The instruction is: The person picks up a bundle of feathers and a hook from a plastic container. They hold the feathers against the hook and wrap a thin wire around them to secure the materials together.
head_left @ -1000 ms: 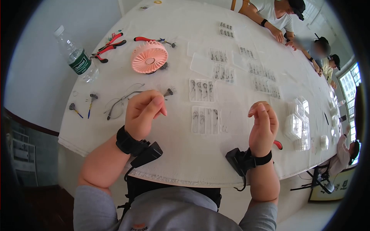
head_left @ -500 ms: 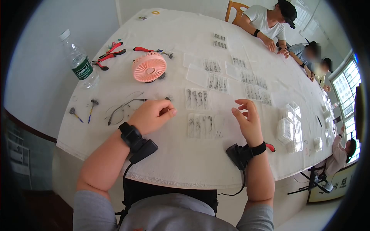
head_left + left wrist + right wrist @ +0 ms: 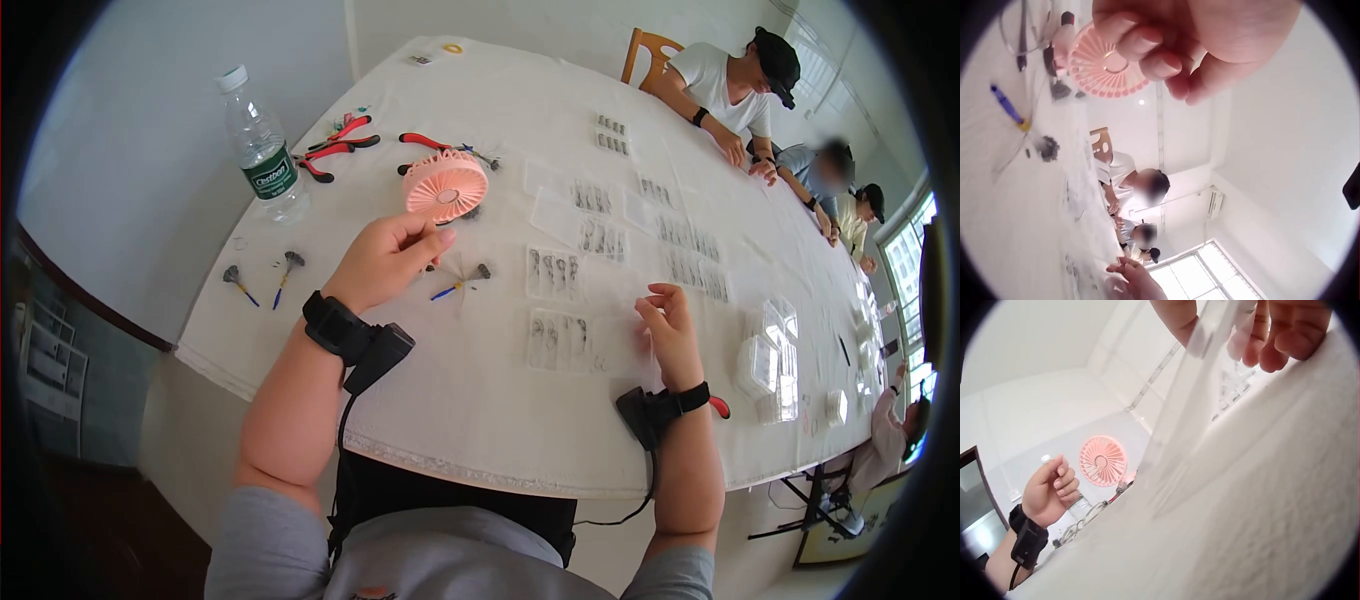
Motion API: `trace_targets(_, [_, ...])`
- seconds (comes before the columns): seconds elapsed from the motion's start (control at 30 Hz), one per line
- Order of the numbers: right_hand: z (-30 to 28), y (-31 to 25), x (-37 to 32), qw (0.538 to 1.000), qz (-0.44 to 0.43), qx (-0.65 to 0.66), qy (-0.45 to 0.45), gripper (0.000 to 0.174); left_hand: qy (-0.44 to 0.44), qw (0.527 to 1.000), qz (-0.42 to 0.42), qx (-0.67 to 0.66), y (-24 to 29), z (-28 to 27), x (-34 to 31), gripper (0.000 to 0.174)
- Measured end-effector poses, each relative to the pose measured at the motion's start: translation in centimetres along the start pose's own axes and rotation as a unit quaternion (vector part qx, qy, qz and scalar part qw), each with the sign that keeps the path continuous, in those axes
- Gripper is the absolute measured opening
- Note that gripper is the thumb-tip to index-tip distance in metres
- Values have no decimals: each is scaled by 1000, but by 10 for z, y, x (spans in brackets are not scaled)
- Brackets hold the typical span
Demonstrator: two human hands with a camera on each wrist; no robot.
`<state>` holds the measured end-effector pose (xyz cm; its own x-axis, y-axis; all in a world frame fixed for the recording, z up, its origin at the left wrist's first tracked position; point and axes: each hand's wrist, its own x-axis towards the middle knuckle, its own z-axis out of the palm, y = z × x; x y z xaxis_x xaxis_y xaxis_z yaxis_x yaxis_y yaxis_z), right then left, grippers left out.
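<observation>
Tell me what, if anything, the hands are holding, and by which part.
The right hand holds a clear, flat plastic lid, apparently by its raised edge. The left hand holds nothing visible.

Clear, flat plastic panel tilts upright in the right hand; at nine o'clock, a clear box holds dark wisps.
</observation>
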<state>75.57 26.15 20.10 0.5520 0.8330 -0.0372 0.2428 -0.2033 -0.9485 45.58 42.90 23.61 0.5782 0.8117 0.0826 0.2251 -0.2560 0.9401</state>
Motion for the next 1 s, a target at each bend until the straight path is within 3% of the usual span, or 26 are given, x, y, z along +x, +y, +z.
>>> trace_targets(0.2, [-1, -4, -2, 998, -34, -4, 43, 35, -29, 946, 45, 319, -8, 15, -1, 16])
trace_targets(0.5, [-2, -5, -2, 995, -75, -19, 63, 33, 28, 945, 179, 273, -19, 33, 2, 17])
trace_targets(0.7, [-1, -7, -4, 994, -87, -20, 59, 31, 23, 922, 152, 355, -25, 37, 8, 17])
trace_targets(1.0, [-1, -7, -5, 993, -98, -30, 62, 29, 44, 922, 179, 339, -33, 38, 12, 9])
